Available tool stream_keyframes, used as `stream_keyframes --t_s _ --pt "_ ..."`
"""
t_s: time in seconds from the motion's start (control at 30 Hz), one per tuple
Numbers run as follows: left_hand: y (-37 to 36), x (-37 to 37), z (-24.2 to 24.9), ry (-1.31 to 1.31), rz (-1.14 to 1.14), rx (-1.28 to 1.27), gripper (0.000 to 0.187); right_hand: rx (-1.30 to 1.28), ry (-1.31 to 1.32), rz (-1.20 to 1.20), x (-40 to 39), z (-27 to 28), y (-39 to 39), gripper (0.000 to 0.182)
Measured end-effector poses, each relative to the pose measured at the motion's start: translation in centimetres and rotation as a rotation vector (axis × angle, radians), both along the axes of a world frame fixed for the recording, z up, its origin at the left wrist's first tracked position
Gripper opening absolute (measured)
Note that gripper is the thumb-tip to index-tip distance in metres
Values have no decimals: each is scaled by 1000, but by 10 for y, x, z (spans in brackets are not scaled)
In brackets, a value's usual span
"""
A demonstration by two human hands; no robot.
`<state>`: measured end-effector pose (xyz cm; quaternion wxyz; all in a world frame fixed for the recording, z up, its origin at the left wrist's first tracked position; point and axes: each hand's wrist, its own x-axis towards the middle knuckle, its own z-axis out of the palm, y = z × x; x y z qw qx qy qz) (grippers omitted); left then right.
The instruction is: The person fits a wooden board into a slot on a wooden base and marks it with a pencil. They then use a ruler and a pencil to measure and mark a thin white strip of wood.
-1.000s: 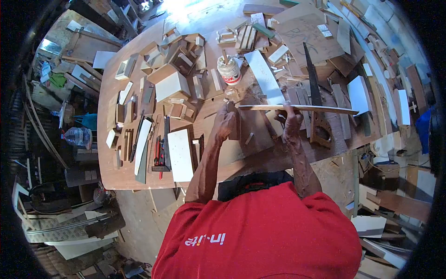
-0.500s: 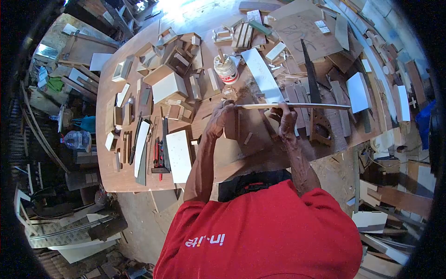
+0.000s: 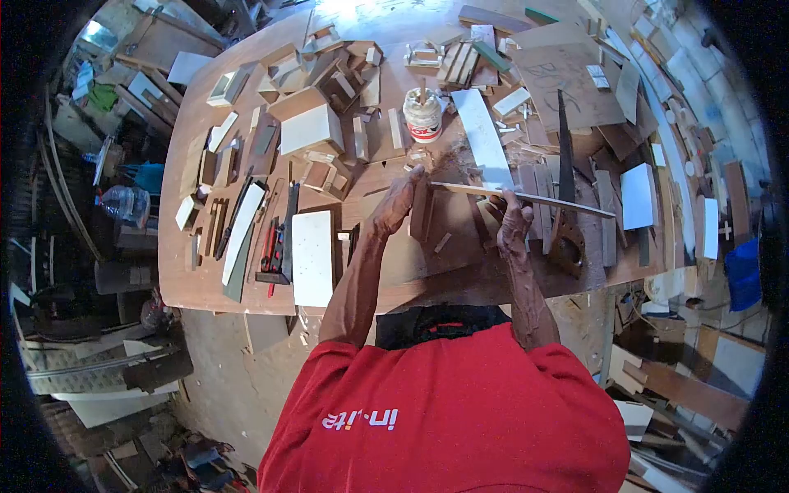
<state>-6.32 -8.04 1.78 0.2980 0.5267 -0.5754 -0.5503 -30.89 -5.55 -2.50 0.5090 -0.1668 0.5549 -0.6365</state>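
Note:
A thin wooden strip (image 3: 567,203) spans from one hand to past the other, level with the table's near half, its right end lower than its left. My left hand (image 3: 399,204) is closed at the strip's left end. Further along, my right hand (image 3: 515,220) pinches the strip from below, thumb and fingers around it. Just right of my left hand stands a small brown wooden block (image 3: 421,212). A handsaw (image 3: 567,164) lies beyond the strip's right part, its wooden handle near the table's front edge.
A white tub (image 3: 422,123) with a stick in it stands behind the hands. A long white board (image 3: 483,135) lies beside it. Small wooden box shapes (image 3: 311,131) crowd the left half of the worktable (image 3: 185,279). A white panel (image 3: 313,259) and hand tools (image 3: 278,246) lie front left.
The strip's right end has dipped, so it now slopes down to the right. Both hands keep hold of it. The whole view has shifted slightly.

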Motion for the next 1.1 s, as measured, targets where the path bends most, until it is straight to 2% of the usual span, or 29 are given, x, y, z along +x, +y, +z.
stream_keyframes --t_s 0.1,0.13,0.17,0.2,0.23,0.27,0.3,0.33,0.4,0.43,0.5,0.63,0.7,0.9,1.03,1.1 --pt "-1 -1 -8 -40 44 -49 77 -9 21 -36 4 4 -1 28" --pt "-5 4 -32 -36 50 -51 77 -16 25 -56 6 7 -1 28" --pt "-10 11 -72 -58 19 -357 76 -18 29 -52 7 8 -2 28" --pt "-10 10 -69 -80 -13 -664 76 -6 45 -64 7 8 -2 29" --pt "-9 8 -67 -79 -11 -666 76 7 59 -77 8 8 -3 30" --pt "-8 4 -65 -41 25 -545 75 5 61 -77 9 7 -4 30" --pt "-5 -2 -46 -4 60 -422 74 16 56 -97 9 5 -5 31" --pt "-3 -3 -26 -3 58 -424 74 26 51 -117 9 4 -5 32" --pt "1 -1 3 -59 -61 -75 76 36 21 -90 7 4 -4 32" --pt "5 -1 -2 -60 -64 -75 76 48 -9 -61 6 4 -3 32" --pt "10 -4 -9 15 25 -484 76 30 -10 -56 7 4 -1 30" --pt "10 -8 9 27 -37 -344 75 17 -3 -96 5 -9 -3 29" --pt "18 -14 18 39 40 -315 73 10 -12 -88 3 -9 -1 30" --pt "14 -14 -3 36 62 -431 64 35 2 -71 6 0 -1 29" --pt "9 -12 -3 -32 69 -393 63 17 18 -127 9 0 -2 26" --pt "4 -10 2 -51 12 -203 61 40 7 -114 7 3 -2 25"
